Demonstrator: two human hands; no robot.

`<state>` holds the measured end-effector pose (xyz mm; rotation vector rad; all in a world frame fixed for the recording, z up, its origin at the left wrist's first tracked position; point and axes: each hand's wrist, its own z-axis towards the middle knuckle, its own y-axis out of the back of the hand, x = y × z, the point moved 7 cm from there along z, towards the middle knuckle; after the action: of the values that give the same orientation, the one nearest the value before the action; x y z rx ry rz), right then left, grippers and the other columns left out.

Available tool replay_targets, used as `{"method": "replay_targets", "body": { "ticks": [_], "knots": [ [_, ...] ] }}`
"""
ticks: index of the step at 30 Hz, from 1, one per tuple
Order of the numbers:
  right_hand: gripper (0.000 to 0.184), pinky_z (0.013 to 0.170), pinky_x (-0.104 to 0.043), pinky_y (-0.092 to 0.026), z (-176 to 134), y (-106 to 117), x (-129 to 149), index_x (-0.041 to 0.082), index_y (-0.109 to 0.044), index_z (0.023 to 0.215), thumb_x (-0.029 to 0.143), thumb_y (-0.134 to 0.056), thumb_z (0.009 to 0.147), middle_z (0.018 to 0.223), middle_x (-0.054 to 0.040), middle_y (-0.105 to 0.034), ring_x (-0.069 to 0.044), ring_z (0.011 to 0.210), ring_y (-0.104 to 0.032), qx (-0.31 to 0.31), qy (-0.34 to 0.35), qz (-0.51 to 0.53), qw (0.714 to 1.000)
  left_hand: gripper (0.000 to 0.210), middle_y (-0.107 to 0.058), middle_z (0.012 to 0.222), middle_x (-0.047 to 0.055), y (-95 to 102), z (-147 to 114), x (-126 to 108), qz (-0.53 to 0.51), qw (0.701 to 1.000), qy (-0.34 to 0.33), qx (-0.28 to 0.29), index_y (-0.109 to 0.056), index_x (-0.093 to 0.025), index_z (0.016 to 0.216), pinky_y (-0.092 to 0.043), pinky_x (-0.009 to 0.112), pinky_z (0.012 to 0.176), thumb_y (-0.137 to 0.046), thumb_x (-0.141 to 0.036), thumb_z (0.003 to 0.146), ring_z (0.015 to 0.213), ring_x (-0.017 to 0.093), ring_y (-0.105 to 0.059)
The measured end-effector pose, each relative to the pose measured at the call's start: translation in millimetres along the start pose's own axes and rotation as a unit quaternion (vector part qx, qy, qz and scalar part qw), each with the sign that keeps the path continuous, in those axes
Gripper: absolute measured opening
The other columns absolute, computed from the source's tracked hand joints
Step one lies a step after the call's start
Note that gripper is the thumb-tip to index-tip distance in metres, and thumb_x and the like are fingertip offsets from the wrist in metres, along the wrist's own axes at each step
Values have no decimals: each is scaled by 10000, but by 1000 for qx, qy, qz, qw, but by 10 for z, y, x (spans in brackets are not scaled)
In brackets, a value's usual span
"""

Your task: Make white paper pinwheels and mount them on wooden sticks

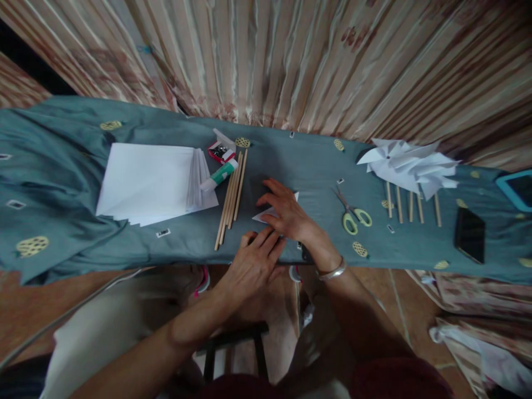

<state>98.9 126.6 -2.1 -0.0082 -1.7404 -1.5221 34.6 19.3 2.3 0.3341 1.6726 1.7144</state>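
Both of your hands lay flat on a small white folded paper (270,213) near the front edge of the desk (291,160), which was draped in teal cloth. Your left hand (254,259) pressed its near side, fingers together; your right hand (286,213) covered most of it, fingers spread, leaving only pointed white corners showing. Wooden sticks (231,197) lay just left, green-handled scissors (353,213) to the right.

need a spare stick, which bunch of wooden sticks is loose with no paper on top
The bundle of sticks left of the hands, beside the glue tube. The sticks on the right carry finished paper pinwheels.
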Motion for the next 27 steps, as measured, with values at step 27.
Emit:
{"method": "replay_targets", "body": {
  "ticks": [27],
  "knots": [
    [334, 1187, -563, -266, -55, -4, -16, 212, -603, 1191, 233, -638, 859, 1532, -135, -415, -292, 1490, -275, -5, 17, 0, 1000, 442, -607, 1312, 198, 193, -131, 443, 48, 994, 68, -69, -528, -58, 1333, -404, 443, 895, -477, -312, 974, 1161, 322, -538]
  ]
}}
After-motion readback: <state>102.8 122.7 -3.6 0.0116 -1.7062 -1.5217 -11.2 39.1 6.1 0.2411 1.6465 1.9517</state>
